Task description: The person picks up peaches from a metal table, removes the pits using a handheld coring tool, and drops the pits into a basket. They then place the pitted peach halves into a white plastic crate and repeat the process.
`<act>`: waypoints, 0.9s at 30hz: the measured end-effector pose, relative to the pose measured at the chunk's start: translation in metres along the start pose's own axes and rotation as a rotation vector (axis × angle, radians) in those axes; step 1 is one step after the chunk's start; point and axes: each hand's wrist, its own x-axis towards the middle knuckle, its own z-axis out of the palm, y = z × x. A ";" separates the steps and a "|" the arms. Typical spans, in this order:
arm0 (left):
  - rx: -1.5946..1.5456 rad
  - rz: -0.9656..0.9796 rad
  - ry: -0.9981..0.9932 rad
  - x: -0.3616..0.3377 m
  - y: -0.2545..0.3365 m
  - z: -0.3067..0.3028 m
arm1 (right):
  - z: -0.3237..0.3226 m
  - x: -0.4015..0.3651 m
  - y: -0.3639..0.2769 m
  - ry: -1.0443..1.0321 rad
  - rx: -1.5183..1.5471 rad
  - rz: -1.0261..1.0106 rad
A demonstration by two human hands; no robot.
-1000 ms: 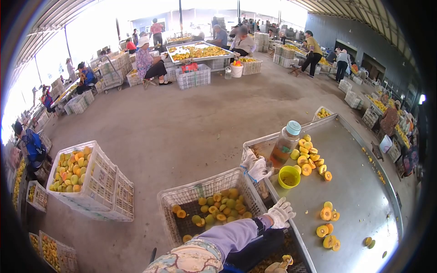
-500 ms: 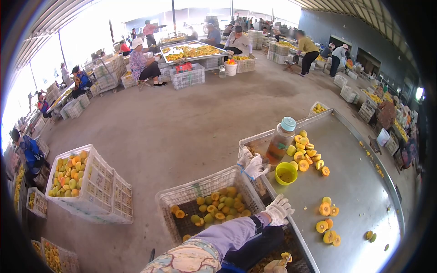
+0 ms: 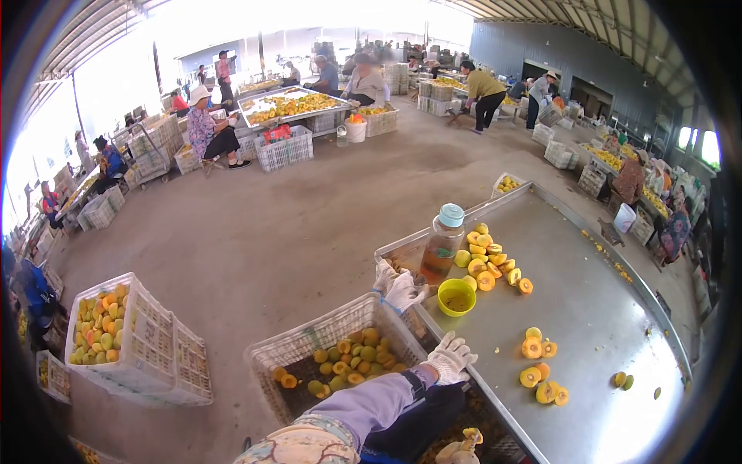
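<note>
My left hand, in a white glove with a lilac sleeve, rests with fingers spread on the near rim of the metal table and holds nothing. Just left of it stands a white crate of yellow-green peaches. At the bottom edge a pale gloved shape, likely my right hand, shows with a yellow piece against it; its grip is unclear. A spare pair of white gloves lies on the table's corner. On the table are a blue-capped bottle, a yellow bowl and halved peaches.
More peach halves lie on the table to the right of my hand. Stacked crates of peaches stand on the concrete floor at left. Other people sit and stand around a far sorting table and along the right wall.
The view has swung so everything sits further left and lower in the frame. My left hand stays on the table rim.
</note>
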 end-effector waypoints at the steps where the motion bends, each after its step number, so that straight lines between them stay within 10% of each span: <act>1: 0.002 0.000 0.000 -0.001 0.001 -0.002 | 0.014 -0.001 -0.003 0.098 -0.030 -0.017; 24: 0.078 0.000 0.029 0.003 -0.001 0.007 | -0.020 0.004 0.005 -0.102 0.022 0.088; 27: 0.073 0.027 0.071 0.003 -0.007 0.015 | 0.017 -0.005 -0.005 0.181 -0.029 0.024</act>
